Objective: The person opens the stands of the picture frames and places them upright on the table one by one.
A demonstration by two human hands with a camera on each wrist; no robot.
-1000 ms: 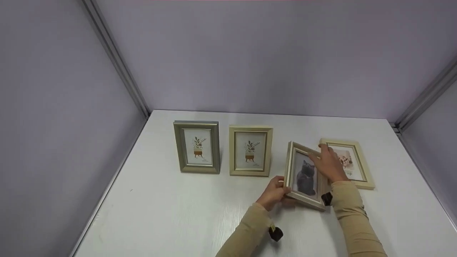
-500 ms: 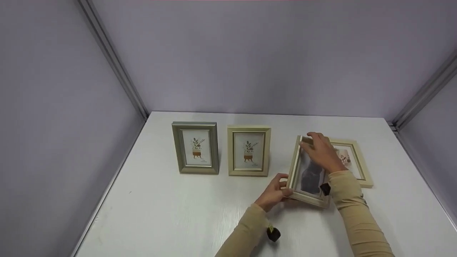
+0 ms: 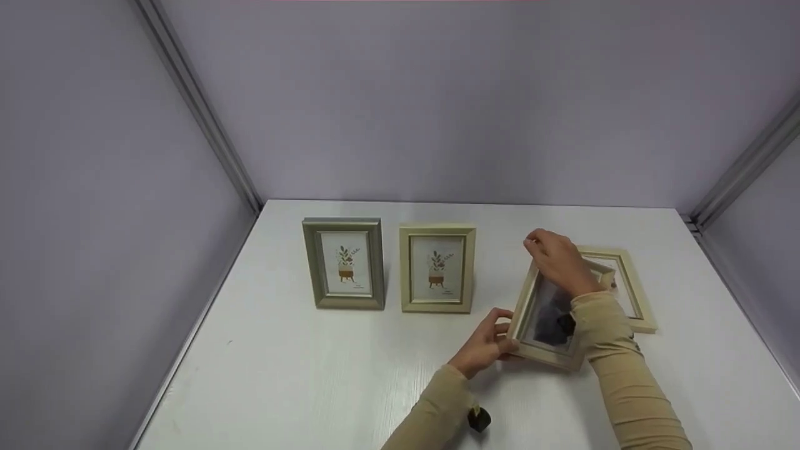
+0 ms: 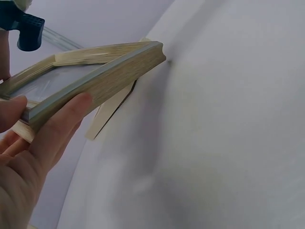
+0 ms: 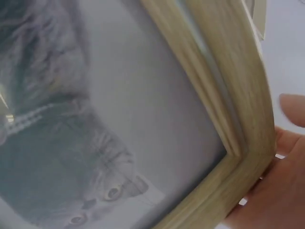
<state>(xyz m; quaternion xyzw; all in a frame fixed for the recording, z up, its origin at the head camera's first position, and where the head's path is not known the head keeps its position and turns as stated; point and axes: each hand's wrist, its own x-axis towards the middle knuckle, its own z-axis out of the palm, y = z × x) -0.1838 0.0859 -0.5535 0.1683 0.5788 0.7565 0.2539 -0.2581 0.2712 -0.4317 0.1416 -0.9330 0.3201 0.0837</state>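
In the head view my left hand holds a pale wood-coloured picture frame by its lower left corner. The frame tilts above the white table and carries a photo of a grey cat. Seen from the left wrist, the thumb lies on the front, with fingers along the side and behind. My right hand is over the frame's upper part, fingers loosely curled past the top left corner. In the right wrist view its thumb stands off the frame's corner, and its fingers are close to the outer edge.
A cream frame with a pinkish picture lies to the right, partly covered by the held frame and right arm. A grey-green frame and a cream frame, both with plant pictures, stand upright to the left. Walls enclose the table.
My right hand has moved from the frame's right side over its top to the upper left corner, its thumb coming off the front. The held frame has shifted slightly right and turned clockwise.
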